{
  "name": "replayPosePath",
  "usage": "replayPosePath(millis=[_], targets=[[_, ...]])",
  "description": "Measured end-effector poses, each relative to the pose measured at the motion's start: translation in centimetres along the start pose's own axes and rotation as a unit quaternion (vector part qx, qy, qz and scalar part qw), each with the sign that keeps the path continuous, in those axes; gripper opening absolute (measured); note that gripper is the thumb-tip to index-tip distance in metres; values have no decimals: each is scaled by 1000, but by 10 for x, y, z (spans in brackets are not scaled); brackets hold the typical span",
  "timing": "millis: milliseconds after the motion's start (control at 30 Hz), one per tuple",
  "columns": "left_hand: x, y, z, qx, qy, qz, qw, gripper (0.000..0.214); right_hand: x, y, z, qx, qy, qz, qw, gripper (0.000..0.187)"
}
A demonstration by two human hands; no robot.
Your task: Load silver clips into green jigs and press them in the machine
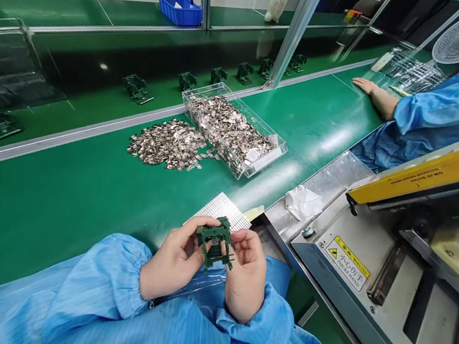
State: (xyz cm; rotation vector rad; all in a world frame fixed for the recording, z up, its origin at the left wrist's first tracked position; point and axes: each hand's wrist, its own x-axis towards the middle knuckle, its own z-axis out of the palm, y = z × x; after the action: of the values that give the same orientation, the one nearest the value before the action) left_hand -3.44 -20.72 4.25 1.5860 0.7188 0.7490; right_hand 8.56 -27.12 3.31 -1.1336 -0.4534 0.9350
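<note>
A dark green plastic frame part [216,242] with posts and slots is held up in front of my body. My left hand [175,253] grips its left side, the thumb reaching into the middle. On the other side my right hand [247,273] pinches the part between thumb and curled fingers. Whether a small metal piece sits between the thumbs cannot be made out. Just behind the hands lies a white sheet with a printed grid [220,208]. Farther off, a heap of small metal pieces [168,144] rests on the green table beside a clear tray [263,166] full of them.
Several similar green parts [138,89] stand in a row on the belt behind the metal rail [65,137]. To the right is a machine with a hand-injury warning label [346,262]. A co-worker's arm [380,101] rests on the table at far right. A blue bin [179,10] stands at the back.
</note>
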Motion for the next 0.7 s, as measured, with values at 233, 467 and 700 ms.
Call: replayPosePath(millis=[233, 467, 700], targets=[[-4, 0, 13, -27, -35, -28, 999, 28, -11, 5, -9, 24, 49, -16, 998, 25], [13, -7, 10, -49, -53, -29, 997, 32, -10, 15, -37, -63, 77, -30, 995, 19], [72, -29, 4, 56, 36, 76, 995, 34, 12, 43, -54, -192, 11, -6, 981, 38]])
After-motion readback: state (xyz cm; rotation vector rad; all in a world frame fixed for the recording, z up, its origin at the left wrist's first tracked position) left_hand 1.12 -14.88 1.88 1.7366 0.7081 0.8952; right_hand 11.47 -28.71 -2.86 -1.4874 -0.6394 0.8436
